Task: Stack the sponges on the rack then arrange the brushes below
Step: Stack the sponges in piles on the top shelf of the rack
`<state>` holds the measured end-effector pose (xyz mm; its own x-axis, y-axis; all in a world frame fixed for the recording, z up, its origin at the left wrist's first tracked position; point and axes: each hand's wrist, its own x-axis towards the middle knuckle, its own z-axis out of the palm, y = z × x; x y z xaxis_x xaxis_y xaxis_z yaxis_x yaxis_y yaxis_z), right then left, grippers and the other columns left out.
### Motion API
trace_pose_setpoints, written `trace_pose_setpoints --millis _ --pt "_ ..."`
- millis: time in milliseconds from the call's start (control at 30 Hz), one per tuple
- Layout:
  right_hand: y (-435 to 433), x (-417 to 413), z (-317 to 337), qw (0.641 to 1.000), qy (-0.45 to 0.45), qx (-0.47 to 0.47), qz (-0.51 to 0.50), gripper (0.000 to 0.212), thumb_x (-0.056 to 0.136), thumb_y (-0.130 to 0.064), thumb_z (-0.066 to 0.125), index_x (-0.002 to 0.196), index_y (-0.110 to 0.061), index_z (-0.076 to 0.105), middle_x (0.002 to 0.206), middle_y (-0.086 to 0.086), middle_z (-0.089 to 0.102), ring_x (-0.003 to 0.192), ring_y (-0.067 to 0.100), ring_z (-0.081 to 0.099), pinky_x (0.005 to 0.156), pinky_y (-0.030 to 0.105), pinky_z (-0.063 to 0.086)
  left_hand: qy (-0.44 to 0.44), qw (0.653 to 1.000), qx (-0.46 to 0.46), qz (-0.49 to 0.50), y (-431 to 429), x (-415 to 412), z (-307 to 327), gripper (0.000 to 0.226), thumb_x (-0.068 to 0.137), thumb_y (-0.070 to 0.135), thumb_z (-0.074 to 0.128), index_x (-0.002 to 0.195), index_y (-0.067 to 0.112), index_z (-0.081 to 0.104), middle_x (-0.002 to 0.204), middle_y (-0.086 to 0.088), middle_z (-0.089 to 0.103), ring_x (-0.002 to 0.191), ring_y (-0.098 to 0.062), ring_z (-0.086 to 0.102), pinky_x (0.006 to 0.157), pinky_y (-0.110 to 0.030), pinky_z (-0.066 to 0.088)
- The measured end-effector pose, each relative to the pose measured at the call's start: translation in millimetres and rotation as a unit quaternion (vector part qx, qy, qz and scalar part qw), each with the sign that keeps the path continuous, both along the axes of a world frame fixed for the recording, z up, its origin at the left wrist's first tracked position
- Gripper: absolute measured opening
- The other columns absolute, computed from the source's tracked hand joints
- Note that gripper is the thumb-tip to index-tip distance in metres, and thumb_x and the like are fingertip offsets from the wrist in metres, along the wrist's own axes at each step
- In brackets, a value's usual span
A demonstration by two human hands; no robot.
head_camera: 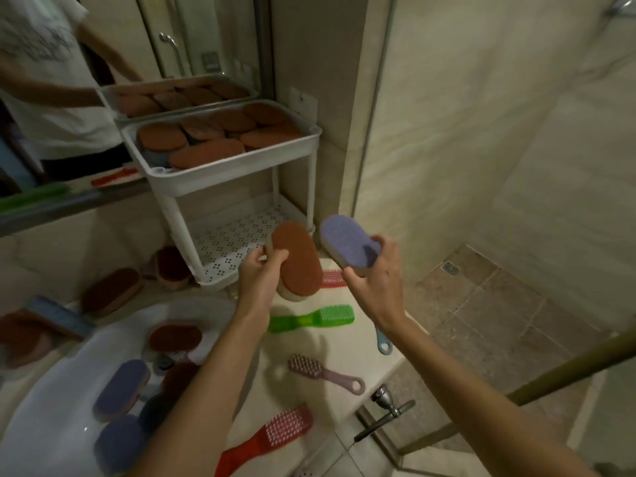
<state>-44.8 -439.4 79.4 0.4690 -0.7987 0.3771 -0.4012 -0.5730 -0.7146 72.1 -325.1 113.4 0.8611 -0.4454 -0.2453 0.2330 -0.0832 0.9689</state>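
Note:
My left hand grips a brown oval sponge in front of the white two-tier rack. My right hand holds a purple oval sponge just to the right of it. Several brown sponges fill the rack's top tray. Its perforated lower shelf holds nothing. On the white counter lie a green brush, a mauve brush, a red brush and a pink brush, partly hidden behind the brown sponge.
More brown and purple sponges lie in the white sink and at its left rim. A mirror behind the rack reflects the person. A chrome tap handle juts out low right. The glass shower wall stands right.

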Motion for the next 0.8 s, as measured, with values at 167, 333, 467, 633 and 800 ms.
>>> trace_pose_setpoints --millis 167,333,467,633,800 --pt "14 46 57 0.991 -0.117 0.035 0.052 0.052 0.074 -0.021 0.071 0.117 -0.013 0.042 0.111 0.005 0.051 0.102 0.022 0.055 0.088 0.041 0.051 -0.085 0.995 -0.047 0.037 13 31 59 0.03 0.091 0.017 0.055 0.12 0.01 0.053 0.101 -0.002 0.061 0.085 -0.014 0.059 0.061 -0.014 0.049" --pt "22 98 111 0.974 -0.208 0.054 0.078 0.054 0.072 -0.036 0.067 0.114 -0.022 0.038 0.111 0.007 0.056 0.098 0.022 0.06 0.083 0.041 0.054 -0.153 0.984 -0.072 0.064 22 69 101 0.03 0.092 0.022 0.054 0.116 0.025 0.037 0.089 0.009 0.052 0.079 -0.008 0.056 0.067 -0.027 0.047" --pt "13 151 152 0.968 -0.218 0.066 0.102 0.049 0.077 -0.04 0.071 0.109 -0.026 0.036 0.109 0.007 0.058 0.095 0.02 0.062 0.077 0.034 0.056 -0.183 0.975 -0.059 0.112 24 105 128 0.043 0.092 0.025 0.052 0.131 0.018 0.035 0.11 0.001 0.049 0.096 -0.017 0.054 0.079 -0.032 0.045" --pt "-16 234 198 0.985 -0.034 0.043 0.164 0.044 0.082 -0.051 0.061 0.105 -0.016 0.047 0.098 0.003 0.059 0.089 0.019 0.059 0.063 0.023 0.045 -0.175 0.971 0.0 0.162 21 157 146 0.043 0.094 0.03 0.049 0.133 0.016 0.038 0.124 -0.007 0.052 0.098 -0.016 0.049 0.071 -0.028 0.039" --pt "-30 300 189 0.977 0.093 -0.001 0.19 0.062 0.082 -0.063 0.052 0.113 -0.009 0.054 0.109 0.009 0.063 0.103 0.029 0.061 0.084 0.04 0.053 -0.141 0.971 0.05 0.188 3 203 140 0.038 0.096 0.029 0.047 0.128 0.011 0.041 0.116 -0.008 0.051 0.094 -0.017 0.045 0.076 -0.03 0.035"
